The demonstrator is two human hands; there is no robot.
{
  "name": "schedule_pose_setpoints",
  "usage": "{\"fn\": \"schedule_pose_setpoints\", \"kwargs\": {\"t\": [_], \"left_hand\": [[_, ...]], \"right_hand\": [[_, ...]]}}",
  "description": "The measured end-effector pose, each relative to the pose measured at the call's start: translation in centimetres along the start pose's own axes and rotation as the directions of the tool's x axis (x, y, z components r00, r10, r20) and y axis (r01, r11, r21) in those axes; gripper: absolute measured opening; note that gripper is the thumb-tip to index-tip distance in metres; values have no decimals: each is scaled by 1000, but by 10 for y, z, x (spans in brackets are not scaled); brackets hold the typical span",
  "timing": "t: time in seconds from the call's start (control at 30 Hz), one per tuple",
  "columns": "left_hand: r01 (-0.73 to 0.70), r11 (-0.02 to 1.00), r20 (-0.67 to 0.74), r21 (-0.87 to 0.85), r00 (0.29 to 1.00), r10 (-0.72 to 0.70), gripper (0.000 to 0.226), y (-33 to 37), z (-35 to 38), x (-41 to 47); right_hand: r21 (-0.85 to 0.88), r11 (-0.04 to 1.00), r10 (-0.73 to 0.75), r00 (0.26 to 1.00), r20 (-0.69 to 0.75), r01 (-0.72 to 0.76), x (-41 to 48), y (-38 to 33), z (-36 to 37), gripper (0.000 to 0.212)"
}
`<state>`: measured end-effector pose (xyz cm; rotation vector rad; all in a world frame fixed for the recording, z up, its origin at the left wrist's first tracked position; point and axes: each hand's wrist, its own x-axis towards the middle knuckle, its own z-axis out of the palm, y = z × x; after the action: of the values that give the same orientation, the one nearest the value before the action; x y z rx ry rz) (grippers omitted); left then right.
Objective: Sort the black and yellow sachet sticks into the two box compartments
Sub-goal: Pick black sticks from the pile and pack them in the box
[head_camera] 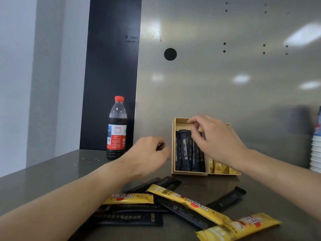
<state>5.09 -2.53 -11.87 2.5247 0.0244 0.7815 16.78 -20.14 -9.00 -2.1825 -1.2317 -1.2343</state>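
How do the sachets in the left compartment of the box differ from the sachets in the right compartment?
The left-compartment sachets are black; the right-compartment sachets are yellow. The black ones show almost full length, while the yellow ones are mostly hidden under the right hand, only their near ends visible. The right hand's fingers reach over the black ones. Both groups lie lengthwise in the same cardboard box.
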Motion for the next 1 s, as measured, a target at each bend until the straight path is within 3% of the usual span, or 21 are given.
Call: {"fn": "schedule_pose_setpoints", "kwargs": {"t": [0.07, 0.17, 0.33, 0.43, 0.63, 0.8, 1.0], "left_hand": [[44, 970, -19, -240, 999, -50, 25, 1, -5, 5], [90, 821, 36, -564, 996, -84, 26, 2, -9, 10], [-1, 738, -19, -674, 1000, -16, 33, 7, -4, 7], [-103, 759, -142, -643, 990, 13, 33, 17, -4, 2], [-166, 798, -235, -579, 971, 31, 32, 25, -7, -3], [-237, 816, -300, -527, 951, 82, 27, 25, -5, -1], [-210, 898, -272, -387, 956, 106, 28, 22, -2, 1]], "right_hand": [[55, 998, 4, 1000, -14, -3, -2, 3, -10, 20], [171, 985, 23, 1000, -9, -21, -15, 5, -15, 15], [280, 956, 65, 993, 100, -90, -41, -6, -6, 12], [358, 927, 59, 985, 164, -115, -50, -20, 0, 8], [528, 826, 38, 954, 298, -198, -58, -41, -1, 39], [643, 732, 8, 947, 322, -225, -58, -47, 1, 36], [681, 682, 45, 945, 325, -267, -56, -40, 4, 14]]}}
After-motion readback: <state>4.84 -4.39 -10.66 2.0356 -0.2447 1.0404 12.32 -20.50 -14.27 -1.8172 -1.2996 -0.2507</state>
